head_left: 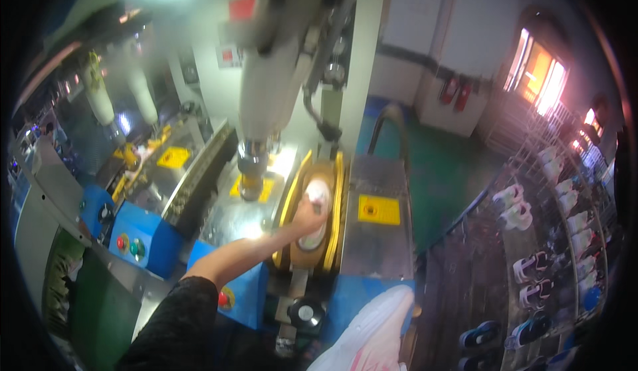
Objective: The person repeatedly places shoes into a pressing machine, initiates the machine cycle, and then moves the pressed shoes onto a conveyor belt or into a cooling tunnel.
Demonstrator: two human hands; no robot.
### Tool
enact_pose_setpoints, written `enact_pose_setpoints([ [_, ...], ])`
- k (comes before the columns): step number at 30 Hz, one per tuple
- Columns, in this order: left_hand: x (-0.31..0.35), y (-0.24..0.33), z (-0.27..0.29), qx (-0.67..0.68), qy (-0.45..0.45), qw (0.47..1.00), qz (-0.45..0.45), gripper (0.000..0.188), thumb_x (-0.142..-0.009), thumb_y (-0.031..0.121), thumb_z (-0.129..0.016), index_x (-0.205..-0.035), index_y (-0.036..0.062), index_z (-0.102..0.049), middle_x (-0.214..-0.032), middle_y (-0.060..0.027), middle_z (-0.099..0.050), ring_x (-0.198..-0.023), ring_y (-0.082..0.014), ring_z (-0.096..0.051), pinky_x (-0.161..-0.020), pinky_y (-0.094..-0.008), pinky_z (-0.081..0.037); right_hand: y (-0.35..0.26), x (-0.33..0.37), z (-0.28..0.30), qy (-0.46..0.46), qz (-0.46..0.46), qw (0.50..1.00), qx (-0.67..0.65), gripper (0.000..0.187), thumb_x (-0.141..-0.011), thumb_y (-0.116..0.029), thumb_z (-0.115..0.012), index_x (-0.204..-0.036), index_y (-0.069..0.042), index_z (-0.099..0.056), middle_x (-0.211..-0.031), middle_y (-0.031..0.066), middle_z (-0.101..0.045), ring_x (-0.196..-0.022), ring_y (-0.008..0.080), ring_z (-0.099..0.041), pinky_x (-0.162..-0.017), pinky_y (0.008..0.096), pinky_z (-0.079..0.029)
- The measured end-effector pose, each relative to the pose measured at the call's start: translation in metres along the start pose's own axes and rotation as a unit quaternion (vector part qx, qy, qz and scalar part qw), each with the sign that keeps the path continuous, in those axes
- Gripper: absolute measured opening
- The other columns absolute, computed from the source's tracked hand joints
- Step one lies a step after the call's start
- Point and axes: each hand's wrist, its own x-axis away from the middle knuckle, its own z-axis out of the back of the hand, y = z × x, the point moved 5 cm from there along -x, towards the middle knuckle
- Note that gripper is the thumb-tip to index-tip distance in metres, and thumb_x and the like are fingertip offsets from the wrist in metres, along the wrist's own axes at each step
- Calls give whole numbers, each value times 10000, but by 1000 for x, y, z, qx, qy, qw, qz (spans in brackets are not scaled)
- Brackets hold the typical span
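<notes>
My left hand (308,217), at the end of a dark-sleeved arm, reaches across to a machine bed. Its fingers are closed on the upper of a white shoe (318,190). That shoe rests lengthwise in a brown cradle (327,247) with yellow-and-black padded sides. A second white shoe (372,328), with pink markings and a thick pale sole, is large and close at the lower edge. What supports this shoe is hidden, and my right hand does not show.
Metal machine tops flank the cradle, with yellow labels (379,210) and blue housings (242,291). A red button (224,299) sits on the left housing. Above hangs a blurred pale machine arm (266,98). Racks with several shoes (513,208) stand at right.
</notes>
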Motion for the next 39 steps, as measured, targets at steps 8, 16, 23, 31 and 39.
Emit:
enact_pose_setpoints([
  [8,117,49,126,225,-187,956,33,475,-751,131,-723,-1167,5,-532,-1111,-103,-586,-1020,-159,-557,-842,-323,-470,-28,-45,-15,-75,29,988,132,523,-852,-144,-597,-1314,-22,-385,-1178,106,-528,-1111,222,-523,-950,356,-417],
  [16,455,-58,202,430,51,892,128,631,-772,73,-673,-1330,18,-384,-1246,-132,-506,-1124,-249,-531,-928,-375,-457,-82,-281,-214,-288,-207,935,27,384,-900,-121,-537,-1255,14,-474,-1155,144,-592,-1022,250,-606,-896,392,-509],
  [23,599,-101,189,485,444,688,307,444,-926,175,-522,-1313,12,-381,-1212,-146,-522,-1062,-267,-542,-863,-397,-465,-3,-326,-261,-1,297,844,447,529,-748,-254,-628,-1122,92,-486,-1093,325,-508,-1016,474,-515,-894,513,-421],
  [31,633,-126,204,583,364,595,416,570,-933,437,-455,-1340,41,-407,-1288,-167,-516,-1150,-358,-524,-952,-493,-445,-39,-304,-270,-6,239,809,536,578,-699,-280,-682,-1107,88,-502,-1004,295,-598,-927,433,-591,-837,450,-474],
  [39,528,-174,198,515,309,685,413,306,-900,170,-546,-1148,-10,-544,-1093,-153,-611,-1000,-296,-601,-858,-426,-500,-69,-308,-290,-66,188,800,566,628,-749,-322,-678,-1156,86,-430,-1068,312,-566,-1011,419,-570,-877,452,-469],
])
